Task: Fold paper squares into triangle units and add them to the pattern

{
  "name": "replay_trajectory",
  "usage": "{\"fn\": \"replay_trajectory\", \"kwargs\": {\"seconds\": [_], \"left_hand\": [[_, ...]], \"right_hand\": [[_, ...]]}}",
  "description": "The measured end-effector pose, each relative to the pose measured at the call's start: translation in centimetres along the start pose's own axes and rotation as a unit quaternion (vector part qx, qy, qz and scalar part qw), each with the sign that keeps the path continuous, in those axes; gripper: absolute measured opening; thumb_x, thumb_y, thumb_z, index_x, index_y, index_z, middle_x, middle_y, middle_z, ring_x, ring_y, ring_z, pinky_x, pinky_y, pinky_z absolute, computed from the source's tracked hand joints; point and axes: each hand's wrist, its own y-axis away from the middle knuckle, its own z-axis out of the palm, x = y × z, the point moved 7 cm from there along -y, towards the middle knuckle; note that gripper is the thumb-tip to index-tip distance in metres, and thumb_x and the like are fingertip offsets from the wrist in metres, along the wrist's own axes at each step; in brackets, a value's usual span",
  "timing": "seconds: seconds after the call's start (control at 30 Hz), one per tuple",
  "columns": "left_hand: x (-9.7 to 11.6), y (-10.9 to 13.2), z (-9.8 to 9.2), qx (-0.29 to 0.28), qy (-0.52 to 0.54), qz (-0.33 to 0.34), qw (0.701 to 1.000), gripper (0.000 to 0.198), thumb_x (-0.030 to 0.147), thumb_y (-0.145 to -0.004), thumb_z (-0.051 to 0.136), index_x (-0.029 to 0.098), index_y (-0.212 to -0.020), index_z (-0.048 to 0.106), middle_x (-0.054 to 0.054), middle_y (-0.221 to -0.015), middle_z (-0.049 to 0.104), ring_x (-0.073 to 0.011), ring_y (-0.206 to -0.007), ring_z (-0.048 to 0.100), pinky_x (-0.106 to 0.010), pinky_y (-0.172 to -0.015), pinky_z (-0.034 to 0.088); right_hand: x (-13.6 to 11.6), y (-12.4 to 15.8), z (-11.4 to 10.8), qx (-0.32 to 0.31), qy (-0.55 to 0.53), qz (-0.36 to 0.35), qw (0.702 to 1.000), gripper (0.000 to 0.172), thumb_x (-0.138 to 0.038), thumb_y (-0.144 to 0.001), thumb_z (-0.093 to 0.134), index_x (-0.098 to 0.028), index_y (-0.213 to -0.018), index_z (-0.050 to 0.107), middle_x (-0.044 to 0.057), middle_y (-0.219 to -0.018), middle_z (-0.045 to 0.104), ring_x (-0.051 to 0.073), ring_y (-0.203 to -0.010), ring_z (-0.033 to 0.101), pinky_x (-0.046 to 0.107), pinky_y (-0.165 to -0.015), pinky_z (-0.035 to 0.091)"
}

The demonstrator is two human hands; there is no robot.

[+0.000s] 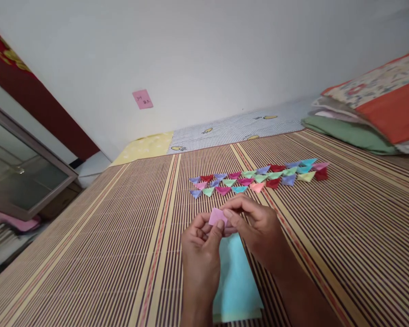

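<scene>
Both my hands meet over the striped bamboo mat (88,254) and pinch a small pink piece of folded paper (216,216). My left hand (200,247) grips its near edge with thumb and fingers curled. My right hand (255,229) holds its right side, fingers pressed on top. Under my wrists lies a light blue sheet of paper (236,286). Beyond my hands, several small folded paper triangles (259,177) in red, pink, green, blue and purple lie in rows on the mat.
Folded quilts and a pillow (371,113) are stacked at the far right. A patterned sheet (231,129) runs along the white wall, which bears a pink note (142,99). A glass-fronted cabinet (17,168) and papers stand at the left.
</scene>
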Motion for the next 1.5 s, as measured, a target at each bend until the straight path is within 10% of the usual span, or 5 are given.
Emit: {"fn": "replay_trajectory", "kwargs": {"seconds": [0.53, 1.1, 1.5], "left_hand": [[1.8, 0.8, 0.0, -0.053, -0.242, 0.054, 0.967, 0.033, 0.041, -0.1, 0.057, 0.019, -0.083, 0.075, -0.002, -0.067, 0.072, -0.0161, -0.066, 0.066, -0.026, -0.065, 0.05], [0.5, 0.4, 0.2, -0.131, -0.222, -0.013, 0.966, 0.023, 0.033, -0.091, 0.068, 0.018, -0.075, 0.071, 0.0, -0.066, 0.061, -0.0132, -0.059, 0.054, -0.025, -0.056, 0.039], [-1.7, -0.2, -0.4, -0.083, -0.111, -0.086, 0.987, 0.024, 0.032, -0.071, 0.084, 0.016, -0.066, 0.067, 0.001, -0.061, 0.056, -0.0115, -0.059, 0.046, -0.024, -0.058, 0.034]], "right_hand": [[1.2, 0.1, 0.0, -0.045, -0.121, 0.097, 0.987, 0.011, -0.021, -0.084, 0.068, -0.02, -0.073, 0.068, -0.001, -0.069, 0.065, 0.015, -0.065, 0.059, 0.029, -0.061, 0.047], [0.9, 0.2, 0.2, -0.069, -0.042, 0.088, 0.993, 0.016, -0.024, -0.089, 0.064, -0.019, -0.074, 0.064, -0.003, -0.062, 0.06, 0.012, -0.058, 0.055, 0.025, -0.055, 0.044], [1.9, 0.1, -0.4, -0.038, -0.038, 0.122, 0.991, 0.017, -0.028, -0.089, 0.065, -0.018, -0.075, 0.065, -0.003, -0.063, 0.059, 0.012, -0.058, 0.053, 0.024, -0.053, 0.041]]}}
